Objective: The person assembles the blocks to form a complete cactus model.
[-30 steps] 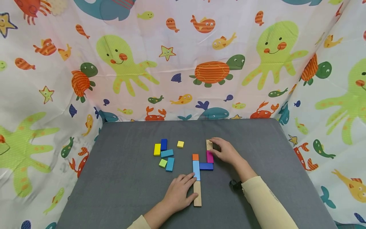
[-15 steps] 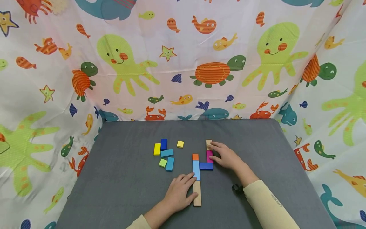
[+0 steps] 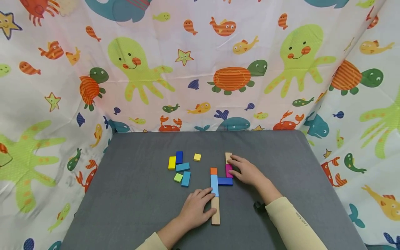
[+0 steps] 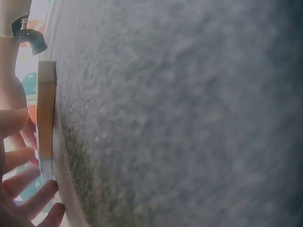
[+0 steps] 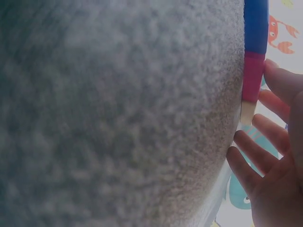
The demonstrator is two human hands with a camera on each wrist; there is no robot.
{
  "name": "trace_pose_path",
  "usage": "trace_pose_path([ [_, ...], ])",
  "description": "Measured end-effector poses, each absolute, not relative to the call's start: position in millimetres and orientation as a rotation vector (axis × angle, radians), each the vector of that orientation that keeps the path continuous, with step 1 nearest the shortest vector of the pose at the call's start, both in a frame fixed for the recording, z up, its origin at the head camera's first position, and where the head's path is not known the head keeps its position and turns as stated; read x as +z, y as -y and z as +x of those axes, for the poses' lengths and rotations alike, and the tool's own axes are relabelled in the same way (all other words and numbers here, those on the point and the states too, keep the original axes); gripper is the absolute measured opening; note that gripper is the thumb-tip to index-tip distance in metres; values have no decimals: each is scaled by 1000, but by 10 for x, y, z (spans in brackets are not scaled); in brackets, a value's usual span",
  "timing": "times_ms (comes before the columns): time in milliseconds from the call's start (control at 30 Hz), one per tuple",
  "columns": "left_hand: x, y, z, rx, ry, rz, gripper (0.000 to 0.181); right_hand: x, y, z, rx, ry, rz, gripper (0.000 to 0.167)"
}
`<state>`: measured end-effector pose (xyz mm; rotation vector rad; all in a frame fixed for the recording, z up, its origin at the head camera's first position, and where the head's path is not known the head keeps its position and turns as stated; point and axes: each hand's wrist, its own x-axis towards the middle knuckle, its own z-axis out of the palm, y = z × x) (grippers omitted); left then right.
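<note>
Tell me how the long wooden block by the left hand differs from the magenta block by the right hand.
Color: the long wooden block is pale tan; the magenta block is deep pink.
Length: the wooden block is clearly longer than the magenta block.
Neighbor: the wooden block's far end meets the light blue block; the magenta block's near end meets a dark blue block.
Shared: both lie on the gray table.

On the worktop, before the curtain
A block cluster lay left of joined blocks, left fingers left of these, right fingers right.
</note>
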<state>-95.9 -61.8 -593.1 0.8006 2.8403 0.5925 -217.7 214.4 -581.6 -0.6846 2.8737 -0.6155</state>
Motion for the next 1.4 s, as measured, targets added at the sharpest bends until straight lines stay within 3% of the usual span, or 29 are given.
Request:
trace_pose_path([
  [300,-5846,699,-1059,739,-2874,797,46,-5805,-2138,-2179,-613,-2862,-662,55],
  [733,-5709,1069,-1413,850,-3052,547,48,-5804,-2140,-2171,-626,-2865,-663,56],
  [967,-5713,1288,-1574,748,-3074,459,53,-5790,-2128,-2166,-631,-2863,-652,55],
  [1400,-5780,1368,-1677,541,-2998,522,59,-5813,-2147,-2178,-627,-2867,-649,56],
])
